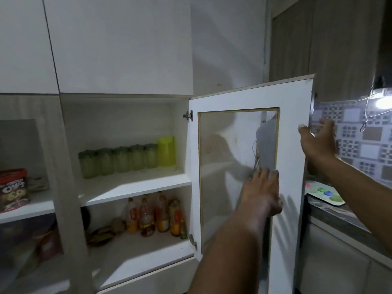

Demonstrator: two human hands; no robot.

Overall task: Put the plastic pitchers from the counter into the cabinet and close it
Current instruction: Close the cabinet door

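The cabinet stands open, and its white door (244,98) with a glass pane is swung out to the right. On the upper shelf (135,185) a yellow-green plastic pitcher (166,150) stands at the right end of a row of several green lidded containers (118,160). My left hand (262,187) lies flat on the door's inner face at the pane's lower right corner, fingers spread. My right hand (318,139) is at the door's free edge, thumb on the inner face and fingers behind the edge. No pitcher shows on the counter.
Several sauce bottles (157,215) fill the lower shelf. A cereal box (13,189) sits in the compartment to the left. Right of the door, a counter (339,217) carries a pale tray (324,194) with coloured pieces. A lit bulb (384,101) hangs before the tiled wall.
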